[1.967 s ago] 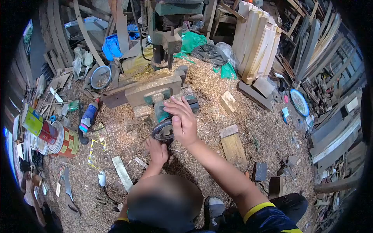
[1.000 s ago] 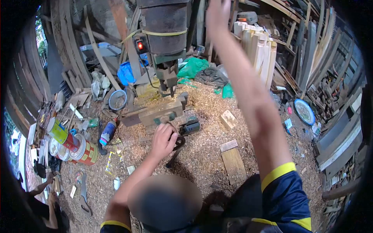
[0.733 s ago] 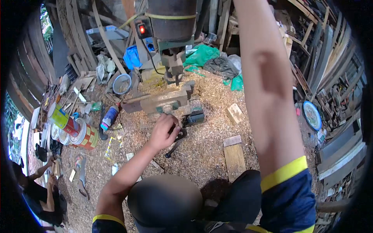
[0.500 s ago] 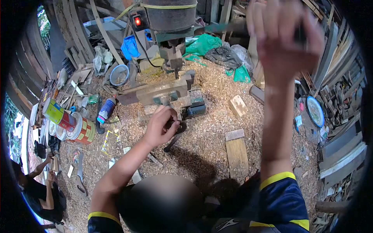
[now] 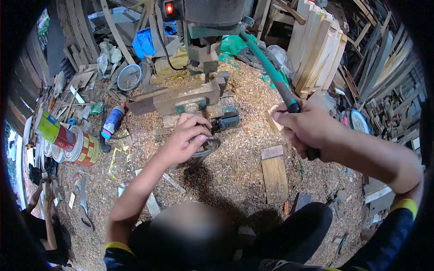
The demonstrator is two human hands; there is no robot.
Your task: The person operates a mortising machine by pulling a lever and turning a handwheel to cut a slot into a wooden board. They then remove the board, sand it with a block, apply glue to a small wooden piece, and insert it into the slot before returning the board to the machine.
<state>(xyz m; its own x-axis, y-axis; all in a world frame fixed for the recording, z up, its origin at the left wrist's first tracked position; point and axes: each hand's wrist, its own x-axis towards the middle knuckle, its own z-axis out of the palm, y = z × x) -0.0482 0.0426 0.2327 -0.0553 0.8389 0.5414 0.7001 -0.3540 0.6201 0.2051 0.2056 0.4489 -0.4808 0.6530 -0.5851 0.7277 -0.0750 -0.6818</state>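
My right hand (image 5: 316, 128) is wrapped round the grip of a long green lever (image 5: 266, 63), which slopes down from the head of a mortising machine (image 5: 212, 18). The grip's black end shows below the fist. With curled fingers, my left hand (image 5: 185, 140) holds the rim of a metal handwheel (image 5: 211, 148) at the front of the machine's vise. Behind that hand a wooden block (image 5: 187, 100) lies across the vise, under the square bit (image 5: 207, 77). The jaw's green metal pad (image 5: 190, 106) presses against the block's near face.
Wood shavings cover the floor. A short board (image 5: 275, 178) lies in front of me. Left are a spray bottle (image 5: 113, 121), stacked buckets (image 5: 83, 149) and a handsaw (image 5: 84, 205). Stacked timber (image 5: 318, 49) stands at the back right. Another person (image 5: 47, 226) works at the far left.
My right hand has come down from high up, bringing the lever down with it. My left hand stays near the vise, with the handwheel now showing beneath it. The view has shifted slightly.
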